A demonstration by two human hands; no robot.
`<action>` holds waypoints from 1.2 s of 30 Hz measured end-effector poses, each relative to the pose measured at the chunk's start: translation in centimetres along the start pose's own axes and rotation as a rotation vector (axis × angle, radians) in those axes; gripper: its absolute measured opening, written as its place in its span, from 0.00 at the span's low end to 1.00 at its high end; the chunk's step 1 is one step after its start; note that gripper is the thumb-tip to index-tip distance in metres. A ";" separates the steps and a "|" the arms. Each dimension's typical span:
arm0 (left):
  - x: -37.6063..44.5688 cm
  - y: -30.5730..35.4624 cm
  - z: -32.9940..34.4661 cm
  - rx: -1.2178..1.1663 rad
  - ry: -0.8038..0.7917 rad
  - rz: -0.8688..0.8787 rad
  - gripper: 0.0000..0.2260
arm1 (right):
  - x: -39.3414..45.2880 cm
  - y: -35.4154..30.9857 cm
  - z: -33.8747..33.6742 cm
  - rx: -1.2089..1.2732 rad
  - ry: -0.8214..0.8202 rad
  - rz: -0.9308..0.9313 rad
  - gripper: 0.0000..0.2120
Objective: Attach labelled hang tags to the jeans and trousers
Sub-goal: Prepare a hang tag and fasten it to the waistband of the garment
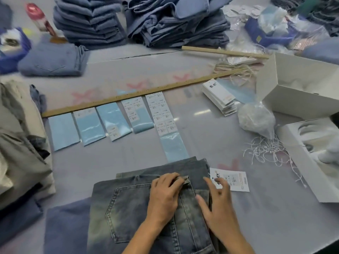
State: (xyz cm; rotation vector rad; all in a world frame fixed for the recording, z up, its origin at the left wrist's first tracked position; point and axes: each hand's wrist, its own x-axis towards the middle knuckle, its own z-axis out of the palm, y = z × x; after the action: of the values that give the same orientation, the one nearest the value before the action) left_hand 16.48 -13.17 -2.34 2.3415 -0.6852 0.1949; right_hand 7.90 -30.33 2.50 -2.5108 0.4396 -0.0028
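A folded pair of faded grey-blue jeans (pixel 128 204) lies at the near table edge, back pocket up. My left hand (pixel 165 195) rests on it with the fingertips curled onto a belt loop at the waistband. My right hand (pixel 214 204) hovers over the jeans' right edge, fingers spread and blurred, its fingertips overlapping a white hang tag (pixel 236 180) that lies on the table beside the jeans. A stack of blank hang tags (pixel 220 97) sits further back to the right. Strips of sticker labels on blue backing (pixel 161 114) lie in a row.
A long wooden ruler (pixel 128 96) runs above the label strips. Loose white tag strings (pixel 264 151) and a plastic bag (pixel 256 120) lie at right, next to white boxes (pixel 297 88). Stacks of blue jeans (pixel 88 21) stand at the back; grey trousers (pixel 18 140) pile at left.
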 end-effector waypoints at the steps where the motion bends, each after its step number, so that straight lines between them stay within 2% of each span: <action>1: 0.0 0.1 0.0 0.014 0.001 0.007 0.06 | 1.8 -0.3 -0.6 0.021 0.091 0.012 0.26; 3: -0.2 0.0 -0.1 -0.014 0.011 -0.019 0.07 | 4.7 -1.4 -0.6 0.047 0.231 -0.064 0.23; 4: -0.3 -0.1 -0.3 -0.042 0.024 -0.050 0.08 | 5.3 -2.1 0.1 0.054 0.230 -0.127 0.23; 7: -0.2 -0.5 -0.7 -0.101 0.069 -0.160 0.12 | 4.3 -2.7 3.7 0.004 0.063 -0.283 0.25; 9: -0.2 -0.4 -0.9 -0.111 0.065 -0.155 0.10 | 3.9 -2.3 4.7 -0.034 0.047 -0.311 0.24; 11: -0.2 -0.3 -0.9 -0.129 0.073 -0.168 0.09 | 3.8 -2.3 4.3 0.049 0.061 -0.263 0.22; 12: 0.0 -0.2 -1.1 -0.199 0.094 -0.236 0.10 | 3.5 -2.3 3.7 0.112 0.064 -0.234 0.21; 14: 0.6 0.1 -2.2 -0.480 0.171 -0.489 0.13 | 2.3 -2.4 2.5 0.229 0.128 -0.187 0.21; 17: 0.3 -0.6 -3.5 -0.879 0.332 -0.815 0.15 | -0.8 -3.0 0.5 0.225 0.170 -0.216 0.15; 19: -1.1 -0.6 -4.9 -0.932 0.338 -0.866 0.11 | -3.1 -4.0 -0.4 0.146 0.056 -0.360 0.12; 22: -3.9 -0.2 -6.8 -0.886 0.324 -0.922 0.15 | -6.4 -5.3 -0.3 0.025 -0.108 -0.506 0.11; 25: -6.0 1.9 -8.6 -0.959 0.236 -0.977 0.10 | -8.2 -6.8 0.5 0.154 -0.048 -0.398 0.08; 27: -7.2 3.5 -9.0 -0.807 0.051 -0.873 0.17 | -8.6 -7.7 1.0 0.180 -0.004 -0.350 0.07; 29: -8.0 4.5 -8.8 -0.698 -0.044 -0.829 0.18 | -8.7 -8.2 1.3 0.213 -0.023 -0.303 0.07; 31: -8.2 4.8 -8.5 -0.741 0.003 -0.858 0.11 | -8.3 -8.4 0.9 0.258 -0.112 -0.189 0.10; 33: -8.1 4.9 -8.6 -0.848 0.065 -0.881 0.03 | -7.2 -8.3 0.3 0.306 -0.206 0.005 0.20; 35: -7.7 5.2 -8.9 -0.859 0.078 -0.880 0.04 | -5.4 -7.9 0.3 0.352 -0.279 0.161 0.24; 36: -7.6 5.4 -8.9 -0.899 0.084 -0.910 0.06 | -4.3 -7.8 0.4 0.404 -0.289 0.210 0.19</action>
State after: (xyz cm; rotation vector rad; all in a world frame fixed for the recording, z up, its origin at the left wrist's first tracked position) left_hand 7.57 -7.50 5.12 1.5357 0.3417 -0.3566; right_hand 6.29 -22.75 6.87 -2.0204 0.5206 0.3179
